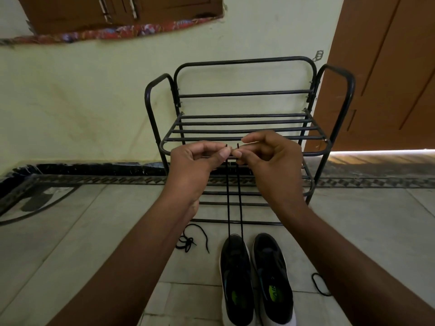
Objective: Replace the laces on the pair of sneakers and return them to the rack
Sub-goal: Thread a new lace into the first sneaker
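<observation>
Running almost straight up the middle of the frame, the two strands of the black lace [228, 203] are held taut between the left sneaker [236, 278] at lower centre and the raised hands. One tip is pinched by the left hand [195, 158], the other by the right hand [270, 154] — thumb against forefinger in each, the tips level and just beside each other. The lace's long axis is thus vertical in the picture, and its lower end appears threaded at the toe end of the shoe, directly below the hands; neither hand is clearly nearer. The right sneaker [273, 281] lies unlaced, touching or just beside its mate. A loose lace [190, 238] lies tangled on the floor at lower left of centre, another cord [320, 284] at lower right. Behind the hands the rack [244, 132] is seen — its shelves bare, nothing standing between it and the shoes.
</observation>
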A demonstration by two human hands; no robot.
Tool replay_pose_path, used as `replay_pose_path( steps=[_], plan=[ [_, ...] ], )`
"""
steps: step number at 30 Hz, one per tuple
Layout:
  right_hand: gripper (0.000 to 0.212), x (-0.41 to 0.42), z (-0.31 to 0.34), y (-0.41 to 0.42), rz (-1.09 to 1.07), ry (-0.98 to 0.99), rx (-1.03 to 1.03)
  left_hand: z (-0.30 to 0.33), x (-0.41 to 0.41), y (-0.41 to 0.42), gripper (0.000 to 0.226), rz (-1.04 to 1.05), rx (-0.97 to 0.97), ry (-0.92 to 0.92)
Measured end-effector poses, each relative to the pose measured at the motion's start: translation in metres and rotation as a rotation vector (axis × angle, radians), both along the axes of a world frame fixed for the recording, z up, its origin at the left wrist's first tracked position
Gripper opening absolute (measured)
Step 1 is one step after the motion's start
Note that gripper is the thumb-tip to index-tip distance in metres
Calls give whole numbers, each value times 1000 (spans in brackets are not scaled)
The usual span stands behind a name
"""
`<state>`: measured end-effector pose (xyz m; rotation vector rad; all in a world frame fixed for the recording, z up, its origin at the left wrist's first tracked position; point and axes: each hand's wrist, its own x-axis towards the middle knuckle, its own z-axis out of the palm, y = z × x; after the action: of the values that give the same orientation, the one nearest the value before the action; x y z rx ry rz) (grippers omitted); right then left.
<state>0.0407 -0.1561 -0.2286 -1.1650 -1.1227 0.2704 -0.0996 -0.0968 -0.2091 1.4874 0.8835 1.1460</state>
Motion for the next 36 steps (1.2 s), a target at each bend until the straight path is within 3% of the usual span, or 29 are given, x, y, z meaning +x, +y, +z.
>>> replay_pose_path(
  steps=[14,36],
  plan=[
    [16,-7,1,-3,-112,15,0,-4,6,1,10,138,31,-85],
    [17,-7,6,-5,-82,50,1,2,7,-3,11,65,31,-44]
  ],
)
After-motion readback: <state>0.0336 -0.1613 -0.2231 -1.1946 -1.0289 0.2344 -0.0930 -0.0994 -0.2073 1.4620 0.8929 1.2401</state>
